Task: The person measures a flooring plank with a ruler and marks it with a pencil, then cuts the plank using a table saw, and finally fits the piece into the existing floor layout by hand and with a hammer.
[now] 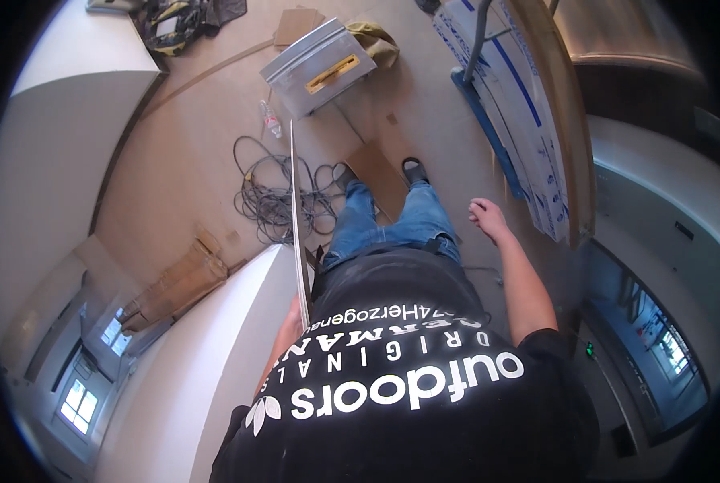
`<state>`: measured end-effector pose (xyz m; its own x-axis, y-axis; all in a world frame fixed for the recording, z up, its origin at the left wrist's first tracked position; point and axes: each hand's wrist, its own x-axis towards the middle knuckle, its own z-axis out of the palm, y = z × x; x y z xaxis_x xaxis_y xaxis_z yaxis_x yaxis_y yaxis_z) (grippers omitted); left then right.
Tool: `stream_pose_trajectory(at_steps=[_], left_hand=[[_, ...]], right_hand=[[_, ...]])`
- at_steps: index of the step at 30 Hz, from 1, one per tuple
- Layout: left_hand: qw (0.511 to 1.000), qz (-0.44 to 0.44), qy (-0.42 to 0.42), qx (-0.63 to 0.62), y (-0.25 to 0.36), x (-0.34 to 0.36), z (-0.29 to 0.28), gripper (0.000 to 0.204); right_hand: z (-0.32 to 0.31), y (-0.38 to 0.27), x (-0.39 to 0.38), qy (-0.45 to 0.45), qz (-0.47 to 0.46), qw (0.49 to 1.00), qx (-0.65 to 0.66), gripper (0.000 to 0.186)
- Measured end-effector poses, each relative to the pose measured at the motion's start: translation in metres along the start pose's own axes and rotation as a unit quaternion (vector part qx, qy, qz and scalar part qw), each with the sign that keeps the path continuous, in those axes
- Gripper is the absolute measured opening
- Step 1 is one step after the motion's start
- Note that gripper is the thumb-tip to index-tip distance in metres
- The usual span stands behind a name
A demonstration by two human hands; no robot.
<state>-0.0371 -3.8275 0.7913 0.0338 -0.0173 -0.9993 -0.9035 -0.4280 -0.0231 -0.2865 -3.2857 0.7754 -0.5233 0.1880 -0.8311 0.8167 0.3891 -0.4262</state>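
White-edged and thin, one panel [297,217] stood edge-on at the person's left side in the head view. The left hand [292,315] was against it, its closure too hidden to tell. The right hand [487,218] hung empty beside the body, fingers half open in a loose curl. Beyond two shoes [413,170], the floor [187,153] held one bottle [271,121], one cable tangle [265,203] and one silver box [296,87].

I make out on my monitor a whitish board [296,201], grey cable [273,208], a silver-grey case [304,84] with a yellow plate [333,73], blue jeans [426,214], a white-lettered black shirt [412,423] and blue-lined white panels [530,109].
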Motion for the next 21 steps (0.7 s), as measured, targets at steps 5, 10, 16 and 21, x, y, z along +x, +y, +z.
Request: stream_pose_trajectory(at_steps=[5, 10, 16, 21], left_hand=[[1.000, 0.007, 0.004, 0.006, 0.028, 0.013, 0.008, 0.062], [1.000, 0.027, -0.008, -0.005, 0.050, 0.025, 0.027, 0.063], [0.999, 0.037, -0.010, -0.021, 0.076, 0.031, 0.033, 0.064], [0.999, 0.034, -0.020, -0.023, 0.101, 0.041, 0.032, 0.064]], right_hand=[[0.018, -0.012, 0.032, -0.026, -0.041, 0.998, -0.035, 0.031], [-0.002, -0.008, 0.069, -0.035, -0.047, 0.997, -0.058, 0.028], [-0.031, -0.040, 0.093, 0.016, -0.033, 0.996, -0.079, 0.021], [-0.032, -0.074, 0.102, 0.047, -0.044, 0.994, -0.091, 0.020]])
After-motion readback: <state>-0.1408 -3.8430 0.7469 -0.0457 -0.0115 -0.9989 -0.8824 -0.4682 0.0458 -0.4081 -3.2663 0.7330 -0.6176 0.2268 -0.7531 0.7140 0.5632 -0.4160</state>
